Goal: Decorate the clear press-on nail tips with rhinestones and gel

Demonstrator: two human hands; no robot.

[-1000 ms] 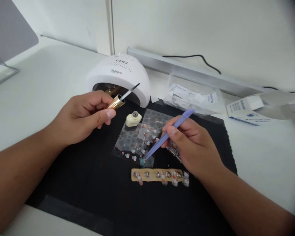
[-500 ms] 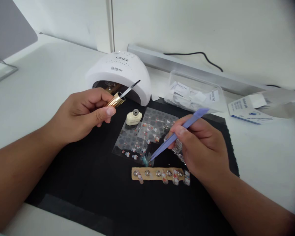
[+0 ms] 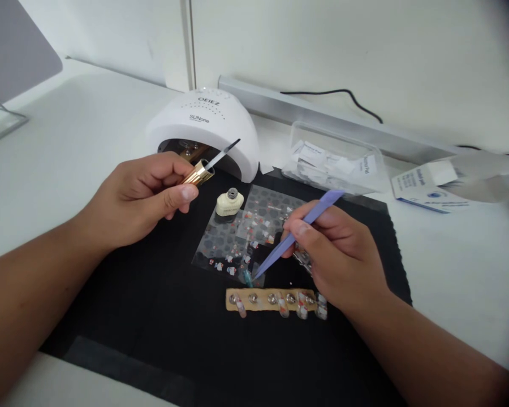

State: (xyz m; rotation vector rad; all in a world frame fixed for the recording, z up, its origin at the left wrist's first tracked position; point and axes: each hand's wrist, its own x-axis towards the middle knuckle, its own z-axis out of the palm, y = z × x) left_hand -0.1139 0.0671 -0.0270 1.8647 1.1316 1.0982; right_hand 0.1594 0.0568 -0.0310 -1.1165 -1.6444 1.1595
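Nearest of all, a clear strip (image 3: 127,364) lies along the close edge of the black mat (image 3: 186,333), which is spread over the white desk (image 3: 458,271). Farther in sits a wooden bar (image 3: 263,307) with round metal knobs, decorated nail tips (image 3: 282,305) lying across it and one at its right end. Just past the bar is a small teal piece (image 3: 247,277), with the pointed end of the purple tweezers (image 3: 280,246) right by it; whether they touch, I can't tell.

The right grip (image 3: 339,249) is closed around the upper part of those tweezers, so their tips reach out below and left of the fingers. Their long axis slants, tips down to the left, broad end up to the right.

Beyond lie patterned clear sheets (image 3: 224,240), with an open cream bottle (image 3: 229,203) standing upright at their far left. To its left, the left grip (image 3: 152,200) pinches a gold brush cap (image 3: 199,173) between thumb and fingers; the brush (image 3: 223,154) sticks out from it, pointing up and to the right.

Behind that stands a white lamp (image 3: 207,113), a clear tub (image 3: 331,169) of packets off to its right, then an opened carton (image 3: 432,183). Along the wall runs a black cable (image 3: 335,91).
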